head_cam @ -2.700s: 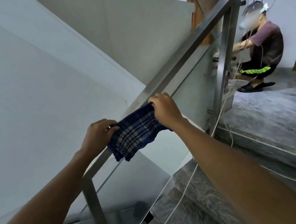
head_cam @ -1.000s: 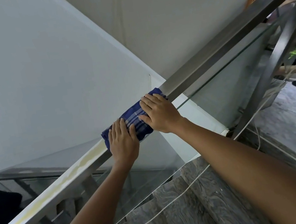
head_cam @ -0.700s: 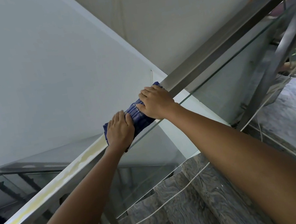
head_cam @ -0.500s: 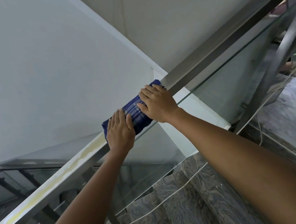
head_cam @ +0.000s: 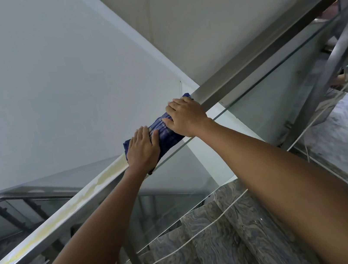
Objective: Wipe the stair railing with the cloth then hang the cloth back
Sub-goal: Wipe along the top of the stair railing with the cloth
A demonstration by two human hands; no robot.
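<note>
Most of the cloth (head_cam: 165, 133) is hidden under the two hands, and its far side is out of sight behind the railing (head_cam: 268, 43). What shows is dark blue with pale checked stripes, wrapped over the slanting steel rail. The left hand (head_cam: 143, 150) and right hand (head_cam: 185, 116) press on it side by side with fingers laid flat, the right higher up the rail.

A: Figure: what of the wearer's body appears?

B: Two forearms, entering from the near edge, and two hands: left hand (head_cam: 142, 149) and right hand (head_cam: 185, 116).

A: Clothing?

B: Both forearms are bare as far as the frame shows; no sleeve is visible. Wrists and fingers carry no watch, band or ring.
</note>
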